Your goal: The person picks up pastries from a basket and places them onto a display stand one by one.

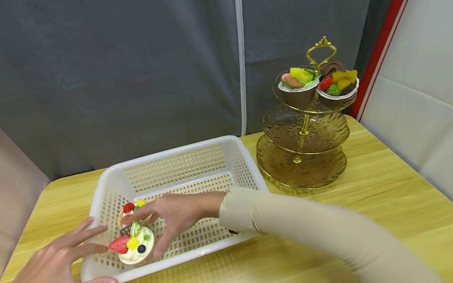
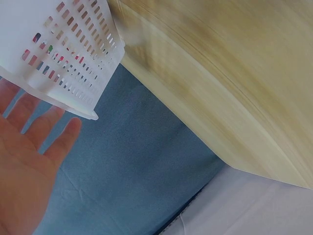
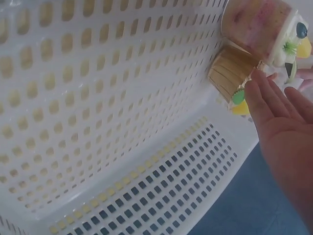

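Observation:
A white perforated basket (image 1: 196,255) stands on the table. Two toy cakes lie at its left end: one topped with cream, a strawberry and a blueberry (image 1: 148,246), the other in a gold pleated wrapper (image 3: 230,73). My right hand (image 1: 178,216) reaches in over them. Its thumb is beside the cream cake and its forefinger extends over the other one. In the right wrist view, the fingers look nearly straight, right by the wrapper and the cream topping. My left hand (image 1: 60,269) lies spread at the basket's left rim, thumb by the front corner.
To the right of the basket stands a three-tier amber stand (image 1: 304,168) with a gold handle (image 1: 321,51). Fruit-topped brown cupcakes (image 1: 299,95) sit on its top tier. A grey curtain (image 1: 127,68) hangs behind the wooden table (image 1: 381,195), and a white panel (image 1: 446,72) borders the right.

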The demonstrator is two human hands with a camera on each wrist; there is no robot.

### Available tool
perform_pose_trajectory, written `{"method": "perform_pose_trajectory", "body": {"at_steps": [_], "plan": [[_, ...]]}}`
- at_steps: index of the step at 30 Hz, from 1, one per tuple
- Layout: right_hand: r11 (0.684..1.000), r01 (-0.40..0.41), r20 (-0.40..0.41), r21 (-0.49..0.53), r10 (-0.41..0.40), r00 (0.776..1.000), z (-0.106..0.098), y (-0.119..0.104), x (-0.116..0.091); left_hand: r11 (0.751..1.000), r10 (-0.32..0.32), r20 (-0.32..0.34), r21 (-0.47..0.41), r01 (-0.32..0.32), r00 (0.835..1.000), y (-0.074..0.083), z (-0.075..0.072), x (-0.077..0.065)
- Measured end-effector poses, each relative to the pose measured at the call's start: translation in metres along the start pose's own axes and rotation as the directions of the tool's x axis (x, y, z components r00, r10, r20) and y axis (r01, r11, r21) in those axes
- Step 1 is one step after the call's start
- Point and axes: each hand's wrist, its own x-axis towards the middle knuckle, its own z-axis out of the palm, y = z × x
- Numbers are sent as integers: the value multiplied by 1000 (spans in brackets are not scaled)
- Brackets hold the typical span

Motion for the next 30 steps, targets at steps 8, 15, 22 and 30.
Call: {"method": "perform_pose_trajectory", "body": {"at_steps": [8,15,22,30], "plan": [[998,-59,11,-25,59,998,6,1,11,1000,-1,-8,4,1,1000,-1,1,-1],[986,-77,-21,-147,75,997,10,-1,19,1000,5,-7,2,-5,1000,-1,1,0],[977,-91,-25,-194,88,996,11,-3,24,1000,0,-7,6,0,1000,-1,-1,0],[949,-82,-33,-306,75,997,15,-6,29,1000,1,-18,12,0,1000,1,-1,0]]}}
